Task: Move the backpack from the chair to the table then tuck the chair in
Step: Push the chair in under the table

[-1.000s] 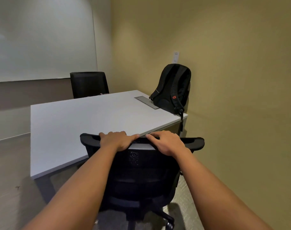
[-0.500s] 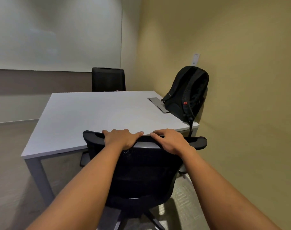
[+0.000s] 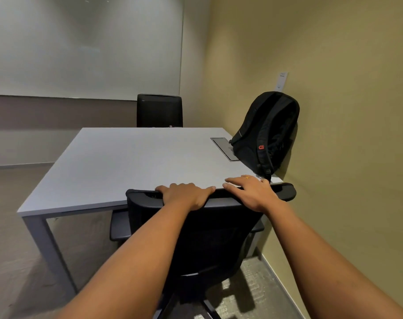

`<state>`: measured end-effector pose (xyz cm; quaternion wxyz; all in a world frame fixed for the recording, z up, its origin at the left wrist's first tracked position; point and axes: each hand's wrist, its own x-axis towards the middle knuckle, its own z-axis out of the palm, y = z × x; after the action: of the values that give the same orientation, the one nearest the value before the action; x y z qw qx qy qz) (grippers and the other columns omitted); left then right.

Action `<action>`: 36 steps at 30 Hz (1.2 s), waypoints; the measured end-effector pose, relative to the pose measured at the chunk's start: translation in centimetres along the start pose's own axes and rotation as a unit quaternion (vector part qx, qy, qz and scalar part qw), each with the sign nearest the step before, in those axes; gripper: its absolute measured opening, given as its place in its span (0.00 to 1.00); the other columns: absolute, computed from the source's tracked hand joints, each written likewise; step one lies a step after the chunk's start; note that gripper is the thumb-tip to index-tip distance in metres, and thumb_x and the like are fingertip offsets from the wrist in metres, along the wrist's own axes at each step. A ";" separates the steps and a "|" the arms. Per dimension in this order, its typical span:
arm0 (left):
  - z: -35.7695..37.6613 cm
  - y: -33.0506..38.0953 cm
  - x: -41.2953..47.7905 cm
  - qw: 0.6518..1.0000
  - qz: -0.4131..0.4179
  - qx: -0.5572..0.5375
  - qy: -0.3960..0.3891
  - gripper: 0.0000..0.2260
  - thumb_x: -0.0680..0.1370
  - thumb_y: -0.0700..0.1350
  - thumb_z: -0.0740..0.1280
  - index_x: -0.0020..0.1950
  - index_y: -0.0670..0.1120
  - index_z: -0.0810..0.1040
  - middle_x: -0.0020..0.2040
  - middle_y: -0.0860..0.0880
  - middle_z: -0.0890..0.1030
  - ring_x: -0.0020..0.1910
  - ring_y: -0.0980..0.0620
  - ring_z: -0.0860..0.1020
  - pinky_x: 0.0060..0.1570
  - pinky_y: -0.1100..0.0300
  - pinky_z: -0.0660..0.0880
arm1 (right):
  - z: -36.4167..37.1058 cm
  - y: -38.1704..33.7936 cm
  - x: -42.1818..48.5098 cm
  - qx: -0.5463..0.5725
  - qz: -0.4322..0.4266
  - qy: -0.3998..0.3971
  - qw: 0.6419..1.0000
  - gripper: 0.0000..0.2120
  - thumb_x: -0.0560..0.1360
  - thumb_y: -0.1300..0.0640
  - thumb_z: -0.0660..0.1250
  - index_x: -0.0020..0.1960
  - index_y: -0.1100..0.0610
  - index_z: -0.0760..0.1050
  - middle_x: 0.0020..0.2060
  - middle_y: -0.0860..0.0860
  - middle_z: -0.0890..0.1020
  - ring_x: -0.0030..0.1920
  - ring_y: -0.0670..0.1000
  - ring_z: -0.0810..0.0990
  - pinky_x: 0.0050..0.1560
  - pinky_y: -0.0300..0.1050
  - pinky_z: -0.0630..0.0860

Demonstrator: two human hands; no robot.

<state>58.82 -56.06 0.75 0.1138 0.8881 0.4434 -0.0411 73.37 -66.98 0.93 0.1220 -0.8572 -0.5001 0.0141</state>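
Note:
A black backpack stands upright on the right side of the white table, leaning against the yellow wall. A black mesh office chair faces the table's near edge, its backrest top level with the tabletop and its armrests just under the edge. My left hand lies over the top rail of the backrest, fingers curled on it. My right hand rests on the same rail further right, fingers spread flat. The chair's seat is hidden behind the backrest.
A second black chair stands tucked at the table's far side. A grey cable hatch is set into the tabletop beside the backpack. A whiteboard covers the back wall. The yellow wall runs close along the right.
The chair has rolled forward toward the table with both hands on its backrest. The view has swung so the table edge now faces me squarely.

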 end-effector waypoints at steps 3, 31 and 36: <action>0.1 1.7 0.3 1.000 -0.009 -0.009 0.008 0.39 0.74 0.71 0.42 0.71 0.47 0.66 0.70 0.44 0.69 0.70 0.39 0.63 0.67 0.33 0.50 | -0.3 1.7 0.7 0.007 -0.009 -0.004 1.000 0.25 0.77 0.35 0.49 0.69 0.42 0.66 0.70 0.48 0.69 0.72 0.50 0.60 0.69 0.63 0.52; 1.0 7.8 3.7 0.965 -0.027 -0.079 0.250 0.32 0.77 0.66 0.49 0.77 0.51 0.51 0.78 0.51 0.54 0.77 0.51 0.45 0.72 0.40 0.45 | -1.2 8.1 6.0 0.050 -0.135 0.055 0.988 0.27 0.78 0.38 0.49 0.74 0.43 0.51 0.75 0.46 0.57 0.75 0.48 0.50 0.71 0.62 0.42; 0.8 7.5 4.7 0.959 -0.019 -0.064 0.274 0.30 0.78 0.64 0.48 0.77 0.52 0.51 0.78 0.51 0.53 0.77 0.51 0.44 0.72 0.41 0.44 | -0.5 8.0 6.5 0.029 -0.150 0.146 0.977 0.35 0.69 0.34 0.36 0.75 0.43 0.48 0.75 0.45 0.57 0.75 0.47 0.51 0.71 0.61 0.39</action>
<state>67.68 -56.92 0.45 0.0436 0.8474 0.4762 0.2306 83.50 -65.21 0.33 0.2191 -0.7616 -0.5989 -0.1153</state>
